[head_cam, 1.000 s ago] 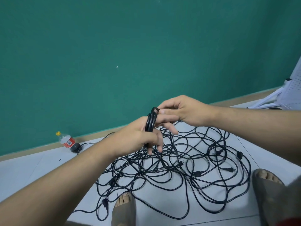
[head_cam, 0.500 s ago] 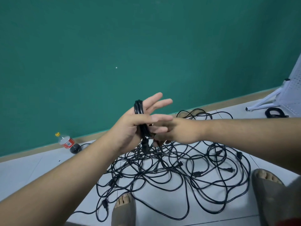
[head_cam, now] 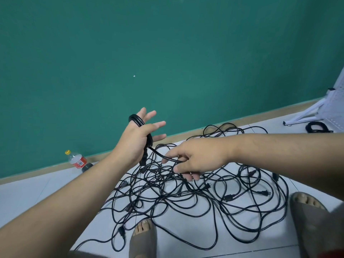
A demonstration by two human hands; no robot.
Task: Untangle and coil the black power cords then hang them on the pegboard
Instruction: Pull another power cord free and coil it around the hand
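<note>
Black cord [head_cam: 159,154] goes from the coil [head_cam: 135,120] looped round the left hand [head_cam: 134,144], its fingers [head_cam: 158,125] spread straight, to the right hand [head_cam: 199,157], which pinches it above the tangle [head_cam: 167,183] in the middle of the floor [head_cam: 37,192]. Best to pull slowly and make each loop the same size.

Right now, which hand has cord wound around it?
The left hand: a black cord coil wraps its open palm; the right hand merely pinches one loose strand.

Tangled black power cords [head_cam: 158,174] on floor; small coil [head_cam: 136,121] round left hand [head_cam: 134,144]
</note>
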